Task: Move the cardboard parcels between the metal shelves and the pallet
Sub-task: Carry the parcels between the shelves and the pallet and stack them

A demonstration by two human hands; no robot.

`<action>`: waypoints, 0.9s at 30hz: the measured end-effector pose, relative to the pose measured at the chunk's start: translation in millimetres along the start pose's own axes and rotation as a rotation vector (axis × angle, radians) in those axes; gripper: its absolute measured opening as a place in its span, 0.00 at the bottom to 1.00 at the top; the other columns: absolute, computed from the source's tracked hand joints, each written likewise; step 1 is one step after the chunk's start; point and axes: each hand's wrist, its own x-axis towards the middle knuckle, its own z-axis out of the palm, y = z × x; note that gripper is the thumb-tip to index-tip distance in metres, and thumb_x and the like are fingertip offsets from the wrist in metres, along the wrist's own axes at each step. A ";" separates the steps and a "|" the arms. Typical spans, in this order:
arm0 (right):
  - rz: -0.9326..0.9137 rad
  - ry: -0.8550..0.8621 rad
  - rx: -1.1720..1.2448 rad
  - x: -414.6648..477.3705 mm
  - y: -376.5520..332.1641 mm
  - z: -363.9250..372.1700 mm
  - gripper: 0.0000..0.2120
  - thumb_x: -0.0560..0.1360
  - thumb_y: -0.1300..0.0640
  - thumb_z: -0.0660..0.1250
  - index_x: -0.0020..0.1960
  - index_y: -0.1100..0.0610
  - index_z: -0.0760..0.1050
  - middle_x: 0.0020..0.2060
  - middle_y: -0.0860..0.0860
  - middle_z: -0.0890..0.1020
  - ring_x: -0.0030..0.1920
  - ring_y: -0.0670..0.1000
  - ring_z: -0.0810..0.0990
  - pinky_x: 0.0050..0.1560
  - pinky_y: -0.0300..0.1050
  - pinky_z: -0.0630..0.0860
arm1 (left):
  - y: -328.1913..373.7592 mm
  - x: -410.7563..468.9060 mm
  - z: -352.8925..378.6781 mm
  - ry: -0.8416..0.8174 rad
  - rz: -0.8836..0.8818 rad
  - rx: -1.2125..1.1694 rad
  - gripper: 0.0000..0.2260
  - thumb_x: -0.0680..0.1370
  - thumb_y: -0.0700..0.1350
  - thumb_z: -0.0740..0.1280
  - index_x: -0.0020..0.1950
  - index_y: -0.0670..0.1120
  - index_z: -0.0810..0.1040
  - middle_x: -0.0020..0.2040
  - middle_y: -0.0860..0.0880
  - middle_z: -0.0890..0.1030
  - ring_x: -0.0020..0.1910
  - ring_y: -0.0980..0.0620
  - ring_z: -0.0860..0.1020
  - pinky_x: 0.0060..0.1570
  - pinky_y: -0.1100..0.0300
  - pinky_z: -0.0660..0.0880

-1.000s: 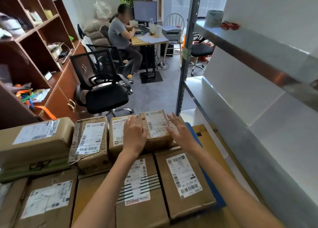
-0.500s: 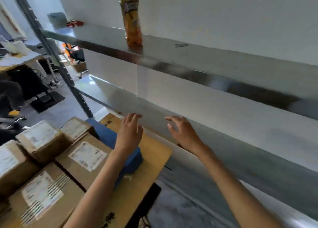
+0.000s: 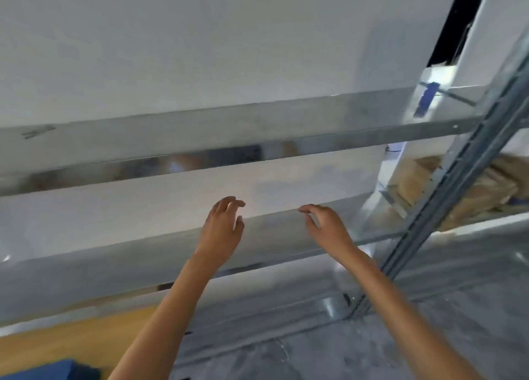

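Bare metal shelves (image 3: 200, 127) run across the head view in front of a white wall. My left hand (image 3: 221, 230) and my right hand (image 3: 326, 227) are raised side by side before the lower shelf (image 3: 114, 262), both empty with fingers loosely spread. Brown cardboard parcels (image 3: 481, 196) lie on a shelf at the far right, behind a slanted metal upright (image 3: 446, 196), well right of my right hand. The pallet's parcels are out of view.
A yellow-brown board (image 3: 57, 342) and a blue pad (image 3: 54, 371) show at the lower left corner. Grey floor (image 3: 315, 356) lies below the shelving. A dark opening (image 3: 463, 18) sits at the top right.
My view has swung right, away from the parcels on the pallet, onto the shelving. Both hands left the parcels and now hover empty before the shelves.
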 end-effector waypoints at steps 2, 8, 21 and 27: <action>0.056 0.046 -0.026 -17.7 10.0 -25.9 0.13 0.78 0.63 0.61 0.59 0.57 0.78 0.56 0.53 0.81 0.59 0.52 0.77 0.62 0.45 0.72 | 24.6 8.1 9.7 -0.018 0.079 -0.042 0.15 0.80 0.40 0.61 0.66 0.46 0.73 0.70 0.47 0.70 0.70 0.46 0.67 0.68 0.54 0.66; 0.210 0.230 -0.086 -85.5 28.6 -82.2 0.11 0.78 0.61 0.61 0.58 0.55 0.78 0.53 0.51 0.81 0.50 0.47 0.77 0.55 0.41 0.73 | 83.4 21.3 38.1 -0.110 0.302 -0.147 0.15 0.80 0.39 0.61 0.66 0.46 0.74 0.70 0.47 0.70 0.69 0.47 0.67 0.68 0.57 0.65; 0.453 0.577 -0.135 -227.4 77.0 -189.9 0.11 0.78 0.64 0.60 0.54 0.57 0.80 0.48 0.49 0.83 0.46 0.36 0.77 0.46 0.24 0.65 | 252.7 3.9 107.8 -0.312 0.650 -0.316 0.15 0.79 0.38 0.61 0.65 0.45 0.74 0.67 0.47 0.71 0.66 0.48 0.69 0.65 0.57 0.66; 0.513 0.606 -0.148 -262.7 130.8 -244.3 0.11 0.79 0.62 0.60 0.53 0.54 0.80 0.50 0.48 0.83 0.51 0.46 0.79 0.46 0.19 0.65 | 335.5 -2.7 157.9 -0.367 0.715 -0.362 0.14 0.80 0.39 0.60 0.65 0.45 0.73 0.67 0.48 0.71 0.66 0.50 0.69 0.66 0.58 0.66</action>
